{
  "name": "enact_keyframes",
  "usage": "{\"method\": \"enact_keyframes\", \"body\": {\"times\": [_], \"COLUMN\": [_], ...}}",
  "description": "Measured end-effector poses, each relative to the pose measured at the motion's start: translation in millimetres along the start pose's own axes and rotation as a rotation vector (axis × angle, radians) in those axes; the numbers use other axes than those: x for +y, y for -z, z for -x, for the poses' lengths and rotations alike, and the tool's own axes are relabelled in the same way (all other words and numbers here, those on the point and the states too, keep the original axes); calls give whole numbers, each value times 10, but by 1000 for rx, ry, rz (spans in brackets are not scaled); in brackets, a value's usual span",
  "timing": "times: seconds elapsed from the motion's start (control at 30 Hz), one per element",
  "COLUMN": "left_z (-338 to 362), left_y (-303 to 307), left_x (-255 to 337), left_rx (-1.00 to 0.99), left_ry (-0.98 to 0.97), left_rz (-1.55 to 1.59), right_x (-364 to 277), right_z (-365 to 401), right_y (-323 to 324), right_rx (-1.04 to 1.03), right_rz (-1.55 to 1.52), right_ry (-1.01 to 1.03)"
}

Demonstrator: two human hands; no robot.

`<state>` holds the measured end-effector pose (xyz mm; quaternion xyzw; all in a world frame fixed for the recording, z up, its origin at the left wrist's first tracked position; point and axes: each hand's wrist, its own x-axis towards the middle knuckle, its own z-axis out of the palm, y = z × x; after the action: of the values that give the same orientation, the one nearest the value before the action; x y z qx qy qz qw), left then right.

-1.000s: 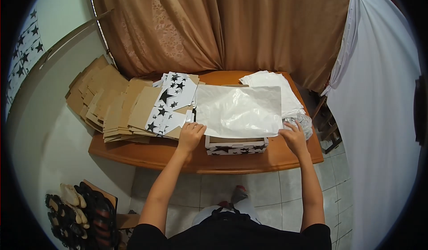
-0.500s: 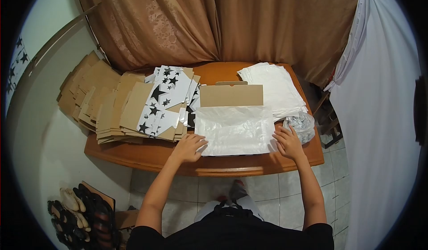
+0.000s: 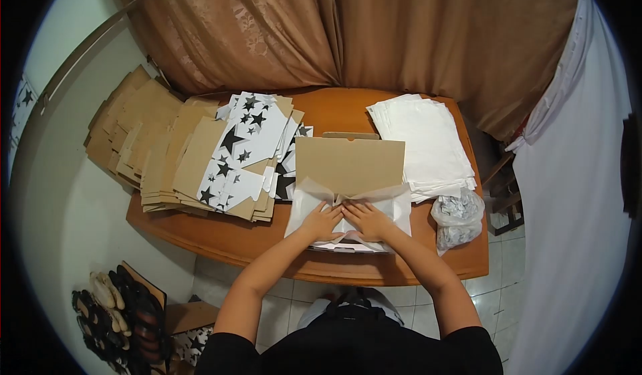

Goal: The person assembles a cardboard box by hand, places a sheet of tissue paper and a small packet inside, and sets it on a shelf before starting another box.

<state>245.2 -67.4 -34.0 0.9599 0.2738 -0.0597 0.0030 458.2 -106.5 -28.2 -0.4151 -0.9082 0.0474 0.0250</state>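
Observation:
An open cardboard box with its brown lid (image 3: 350, 163) raised stands at the front middle of the table. White translucent paper (image 3: 394, 208) lies over the box and sags inward at its centre. My left hand (image 3: 323, 222) lies flat on the paper, fingers spread. Close beside it, my right hand (image 3: 366, 220) presses on the paper with its fingers stretched out, the fingertips of both hands nearly touching. What lies under the paper is hidden.
Flat brown cardboard pieces (image 3: 150, 117) and star-printed ones (image 3: 251, 131) are stacked at left. A pile of white sheets (image 3: 428, 144) and a clear plastic bag (image 3: 459, 220) lie at right. Shoes (image 3: 144, 321) are at the lower left; brown curtains (image 3: 401, 34) hang behind the table (image 3: 200, 241).
Both hands have moved inward from the paper's sides to its middle. The paper, flat before, is now pushed down and creased, showing more of the lid. The view has shifted slightly.

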Motion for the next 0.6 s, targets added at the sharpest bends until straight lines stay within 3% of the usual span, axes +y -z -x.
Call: {"method": "enact_keyframes", "body": {"times": [0.2, 0.4, 0.6], "left_z": [-107, -103, -142], "left_y": [-174, -242, -151], "left_x": [29, 121, 22], "left_rx": [-330, -394, -586], "left_ry": [94, 145, 149], "left_rz": [50, 34, 102], "right_x": [55, 30, 21], "right_z": [-119, -131, -182], "right_y": [-429, -393, -249], "right_rx": [-190, -270, -547], "right_rz": [28, -13, -64], "right_ry": [-48, -81, -163]}}
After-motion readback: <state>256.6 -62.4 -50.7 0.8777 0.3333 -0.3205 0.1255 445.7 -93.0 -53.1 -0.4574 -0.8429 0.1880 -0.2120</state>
